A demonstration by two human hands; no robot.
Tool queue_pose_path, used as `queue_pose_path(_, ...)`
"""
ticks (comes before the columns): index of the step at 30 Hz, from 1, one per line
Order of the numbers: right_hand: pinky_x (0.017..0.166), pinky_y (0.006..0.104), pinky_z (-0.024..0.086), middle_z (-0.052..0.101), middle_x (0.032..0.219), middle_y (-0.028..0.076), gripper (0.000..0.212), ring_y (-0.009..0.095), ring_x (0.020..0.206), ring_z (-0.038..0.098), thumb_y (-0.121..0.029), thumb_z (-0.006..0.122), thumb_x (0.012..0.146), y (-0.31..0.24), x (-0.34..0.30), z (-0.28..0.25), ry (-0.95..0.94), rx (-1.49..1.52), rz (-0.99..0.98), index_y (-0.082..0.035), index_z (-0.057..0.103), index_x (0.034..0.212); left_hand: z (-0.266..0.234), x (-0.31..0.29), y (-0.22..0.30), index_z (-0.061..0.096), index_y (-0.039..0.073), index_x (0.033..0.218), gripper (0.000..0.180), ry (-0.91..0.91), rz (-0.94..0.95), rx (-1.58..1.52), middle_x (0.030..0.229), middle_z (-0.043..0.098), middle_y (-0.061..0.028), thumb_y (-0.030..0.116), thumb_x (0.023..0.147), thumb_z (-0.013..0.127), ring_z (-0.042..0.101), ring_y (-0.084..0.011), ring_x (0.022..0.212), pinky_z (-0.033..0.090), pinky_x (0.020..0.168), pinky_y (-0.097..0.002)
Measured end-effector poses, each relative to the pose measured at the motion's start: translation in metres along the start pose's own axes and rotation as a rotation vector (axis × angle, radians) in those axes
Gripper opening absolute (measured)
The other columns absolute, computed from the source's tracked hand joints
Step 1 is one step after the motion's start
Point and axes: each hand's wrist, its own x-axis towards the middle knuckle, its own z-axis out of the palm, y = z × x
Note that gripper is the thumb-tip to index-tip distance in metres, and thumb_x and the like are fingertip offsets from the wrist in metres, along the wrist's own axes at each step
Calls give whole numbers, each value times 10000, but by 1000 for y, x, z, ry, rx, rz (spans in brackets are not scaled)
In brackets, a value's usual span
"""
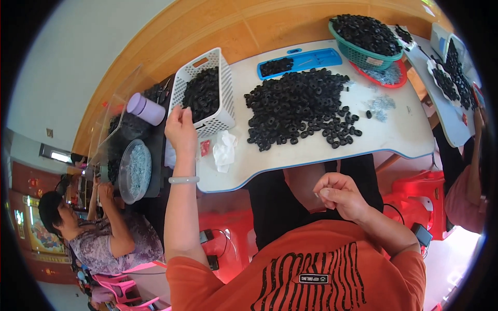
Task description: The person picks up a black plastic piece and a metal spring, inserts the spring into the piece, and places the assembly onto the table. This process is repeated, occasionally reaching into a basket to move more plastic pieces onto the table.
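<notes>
My left hand [181, 129] is over the near left rim of a white perforated basket [224, 106]. Its fingertips are a little apart, and I see nothing between them. Black ring-like pieces [201, 93] partly fill this basket. My right hand [343, 197] is held in front of my body, below the table edge, with thumb and fingers pinched. A tiny pale bit shows at the fingertips, too small to name. A wide heap of similar black pieces [295, 106] covers the middle of the white table [394, 137].
Behind the heap sits a blue tray [324, 58]. A green basket [358, 54] of black pieces stands on a red tray [397, 80] beside small silvery pieces [383, 106]. Crumpled tissue [224, 150] and a lilac container [147, 109] are leftward. People sit at both sides.
</notes>
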Motion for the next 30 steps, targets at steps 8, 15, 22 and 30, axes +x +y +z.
queue_pose_path(8,746,237,506,680,902,-49,44,37,826,605,-58,729,1017,-30,10,-81,467,-519,-301,-36,723,980,61,-141,126,749,6,1172,232,-310,198,-107,1094,757,-158,32,942,778,712,-349,1028,572,941,-433)
queue_pose_path(15,755,412,563,704,977,153,174,321,814,696,-57,729,953,-69,38,-190,852,-1318,-554,-45,746,1126,81,-236,185,761,1,1058,145,-436,174,-379,970,753,-138,-23,919,794,712,-329,895,573,786,-404)
queue_pose_path(22,730,380,548,698,951,121,175,275,793,684,-56,725,957,-91,63,-189,840,-1180,-557,-34,748,1129,83,-240,219,773,4,1041,135,-445,176,-433,955,760,-123,-33,915,802,715,-303,875,572,764,-379)
queue_pose_path(30,701,344,530,691,922,84,178,222,769,670,-55,719,961,-85,60,-197,800,-1006,-555,-22,750,1133,82,-246,222,776,1,1033,138,-481,152,-461,955,770,-130,-43,906,810,730,-298,846,582,756,-373)
